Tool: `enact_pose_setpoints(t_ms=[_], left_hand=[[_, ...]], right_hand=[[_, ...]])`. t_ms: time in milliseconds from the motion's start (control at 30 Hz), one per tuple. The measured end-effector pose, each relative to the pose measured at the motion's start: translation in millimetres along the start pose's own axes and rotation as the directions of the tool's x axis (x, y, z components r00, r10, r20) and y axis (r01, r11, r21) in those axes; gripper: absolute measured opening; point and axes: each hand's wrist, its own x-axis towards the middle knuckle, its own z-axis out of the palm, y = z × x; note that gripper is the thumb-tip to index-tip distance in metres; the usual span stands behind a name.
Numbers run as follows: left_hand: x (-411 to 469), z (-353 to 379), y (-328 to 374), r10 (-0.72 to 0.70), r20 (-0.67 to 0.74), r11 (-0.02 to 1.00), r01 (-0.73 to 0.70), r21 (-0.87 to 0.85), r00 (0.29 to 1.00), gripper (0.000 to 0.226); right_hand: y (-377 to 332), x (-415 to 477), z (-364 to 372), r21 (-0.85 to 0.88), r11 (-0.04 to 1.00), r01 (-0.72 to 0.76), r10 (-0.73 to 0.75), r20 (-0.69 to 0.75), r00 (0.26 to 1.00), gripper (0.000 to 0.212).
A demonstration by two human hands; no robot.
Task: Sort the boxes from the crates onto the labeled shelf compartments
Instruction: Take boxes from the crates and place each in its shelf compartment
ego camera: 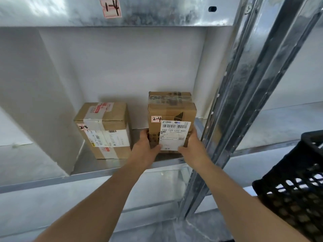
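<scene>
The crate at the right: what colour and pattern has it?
The crate is black, with a grid of small holes; head view.

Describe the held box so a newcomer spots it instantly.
Find the metal shelf under the pink 1-4 tag. The held box is at its right end beside the steel upright, left hand and right hand gripping it. Unlike the white-taped box leftward, it shows a barcode label ending L02-600.

This is looking like a parcel storeroom — galvanised steel shelving (232, 95) is carrying taped cardboard parcels (104, 119) with barcoded shipping labels (174, 135), a handwritten "1-4" tag (111, 7) is marking the upper shelf's front edge, and a black plastic crate (293, 193) is sitting at right.
</scene>
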Motion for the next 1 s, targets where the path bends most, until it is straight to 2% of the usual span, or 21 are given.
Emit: enact_pose_setpoints(t_ms=[233,533,667,800,867,1000], left_hand=[[17.3,14.3,-17.2,-0.051,0.010,0.999,0.051,-0.004,0.999,0.062],[-18.8,15.3,-27.6,0.070,-0.050,0.996,-0.072,-0.044,0.996,0.079],[-64.7,14.2,-44.2,0.084,-0.062,0.989,-0.076,0.125,0.995,0.072],[-108.0,-12.7,-67.1,0.116,-0.171,0.938,-0.052,0.342,0.978,0.066],[-127.7,-32.4,-83.7,0.092,-0.202,0.905,0.003,0.425,0.975,0.065],[-163.1,-74.6,-121.6,0.010,-0.262,0.857,0.126,0.499,0.965,0.066]], right_hand=[[13.1,11.7,14.7,-0.049,0.998,-0.032,0.032,0.007,0.999,0.089],[6.4,-15.8,10.3,-0.058,0.996,-0.065,0.064,-0.020,0.998,0.097],[-2.7,-58.4,5.1,-0.199,0.980,-0.027,0.021,-0.029,0.999,0.092],[-16.6,-105.4,12.8,-0.470,0.880,0.068,-0.031,0.086,0.996,0.062],[-27.2,-122.7,24.9,-0.508,0.851,0.130,-0.047,0.172,0.984,0.053],[-57.9,-148.0,56.0,-0.498,0.822,0.277,-0.122,0.321,0.939,0.054]])
